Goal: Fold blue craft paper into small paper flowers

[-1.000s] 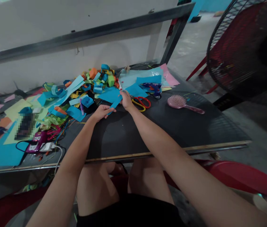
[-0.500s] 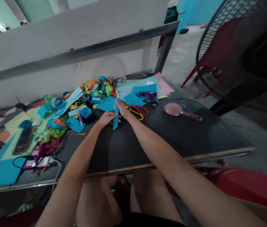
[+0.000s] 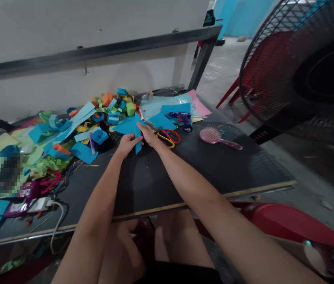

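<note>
Fingers [image 3: 134, 140] of left hand [image 3: 127, 143] and right hand [image 3: 149, 136], tight on blue paper strip [image 3: 138, 131], some tips hidden.

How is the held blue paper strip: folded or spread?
Spread lengthwise: the strip shows above and below the left hand. Small creases: cannot tell.

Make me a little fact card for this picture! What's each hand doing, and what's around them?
Left hand: pinching a narrow, bright-blue paper strip
Right hand: holding the same strip, higher up
Near the right hand: scissors with red and yellow handles
Farther right: shiny pink hairbrush, bristles up
Behind, to the left: heap of small blue, orange, yellow and green paper pieces
Work surface: flat, dark grey table
Right edge of view: big black fan with a round wire guard
</note>
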`<state>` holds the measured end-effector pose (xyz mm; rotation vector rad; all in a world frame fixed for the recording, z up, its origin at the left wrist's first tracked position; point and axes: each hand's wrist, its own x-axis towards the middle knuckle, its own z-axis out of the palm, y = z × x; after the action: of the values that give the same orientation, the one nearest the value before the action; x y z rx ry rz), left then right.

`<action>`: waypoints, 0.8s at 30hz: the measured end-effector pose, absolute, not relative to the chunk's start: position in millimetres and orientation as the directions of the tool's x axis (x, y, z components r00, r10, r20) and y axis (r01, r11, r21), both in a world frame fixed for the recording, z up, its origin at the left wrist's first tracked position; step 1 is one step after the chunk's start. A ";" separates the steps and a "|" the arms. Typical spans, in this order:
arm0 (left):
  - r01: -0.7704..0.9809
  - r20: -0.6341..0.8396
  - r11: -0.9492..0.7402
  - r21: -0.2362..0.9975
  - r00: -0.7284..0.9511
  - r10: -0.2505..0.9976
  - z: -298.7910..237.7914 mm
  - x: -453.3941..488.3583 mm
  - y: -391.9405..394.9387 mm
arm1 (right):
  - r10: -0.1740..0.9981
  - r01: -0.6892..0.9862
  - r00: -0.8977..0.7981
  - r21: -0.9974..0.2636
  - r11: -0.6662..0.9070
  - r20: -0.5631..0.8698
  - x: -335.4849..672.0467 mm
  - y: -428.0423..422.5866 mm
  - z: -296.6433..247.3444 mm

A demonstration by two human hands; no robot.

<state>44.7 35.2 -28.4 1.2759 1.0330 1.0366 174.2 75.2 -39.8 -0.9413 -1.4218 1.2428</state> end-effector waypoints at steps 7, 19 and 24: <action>0.051 -0.010 -0.001 0.999 0.224 0.974 -23.9 43.5 34.8 | 0.944 0.055 -0.144 -0.950 0.307 0.297 175.9 77.6 -39.4; 0.171 -0.015 -0.041 0.984 0.315 0.949 -20.8 46.4 31.7 | 0.962 0.109 -0.066 -0.957 0.271 0.265 175.4 87.3 -46.2; 0.180 -0.083 0.018 0.984 0.357 0.931 -16.4 37.4 36.2 | 0.945 0.162 -0.110 -0.933 0.321 0.307 174.6 94.3 -46.3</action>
<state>37.4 36.2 -16.4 1.4484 1.0730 0.8059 174.6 94.3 -46.3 -1.0498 -1.5355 0.9342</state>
